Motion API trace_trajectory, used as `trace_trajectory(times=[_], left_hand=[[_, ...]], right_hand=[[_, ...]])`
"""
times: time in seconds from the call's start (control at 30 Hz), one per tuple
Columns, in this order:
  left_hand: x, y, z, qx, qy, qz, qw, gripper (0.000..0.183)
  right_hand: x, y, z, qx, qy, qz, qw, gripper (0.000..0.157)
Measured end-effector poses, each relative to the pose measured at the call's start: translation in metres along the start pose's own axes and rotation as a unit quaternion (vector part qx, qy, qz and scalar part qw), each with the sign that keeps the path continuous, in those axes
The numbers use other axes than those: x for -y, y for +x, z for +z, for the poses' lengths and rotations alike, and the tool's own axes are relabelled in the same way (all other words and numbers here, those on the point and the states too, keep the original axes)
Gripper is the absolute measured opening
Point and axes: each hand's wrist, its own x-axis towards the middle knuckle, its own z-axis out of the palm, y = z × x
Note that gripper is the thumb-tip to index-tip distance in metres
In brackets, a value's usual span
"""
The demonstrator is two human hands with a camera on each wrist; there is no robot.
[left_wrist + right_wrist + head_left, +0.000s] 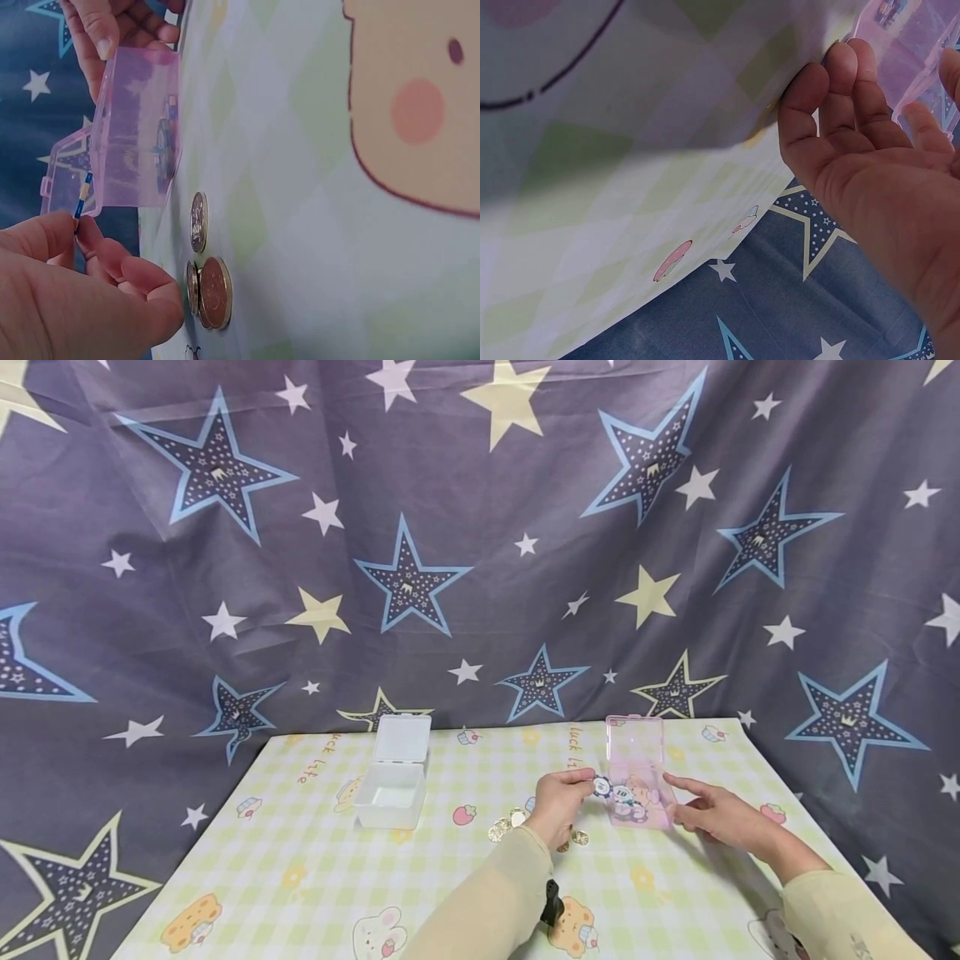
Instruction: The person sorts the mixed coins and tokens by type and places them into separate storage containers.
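Note:
My left hand (558,806) pinches a poker chip (602,787) with a dark-and-white edge between thumb and fingers, at the left side of an open pink see-through box (660,814). Edge-on, the same chip (83,196) appears blue and pale in the left wrist view. Several chips (628,797) lie inside the box. At the box's right side, my right hand (720,818) holds it with thumb and index finger, the other fingers loosely curled. Gold-coloured coins (581,837) lie on the table under and beside the left hand, which partly hides them.
A white box (390,814) with its lid raised stands to the left on the checked tablecloth (315,860). More gold coins (498,829) lie left of my left hand. Behind the table hangs a dark star-patterned curtain (465,468).

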Motion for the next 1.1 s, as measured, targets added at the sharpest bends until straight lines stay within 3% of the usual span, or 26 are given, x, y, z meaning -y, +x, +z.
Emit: trace_trajectory(times=[0.47,0.87,1.1], left_hand=[[-0.001,-0.002,0.006,0.008,-0.009,-0.001,0.9999,0.026],[-0.002,-0.003,0.004,0.026,-0.022,-0.022,0.9992,0.026],[-0.010,-0.003,-0.015,0.028,0.029,0.021,0.9990,0.024]], right_hand=[[0.001,0.000,0.000,-0.003,-0.006,0.002,1.000,0.077],[-0.001,0.000,0.000,-0.003,-0.004,0.000,1.000,0.076],[0.000,-0.001,0.000,-0.002,-0.004,-0.001,1.000,0.076]])
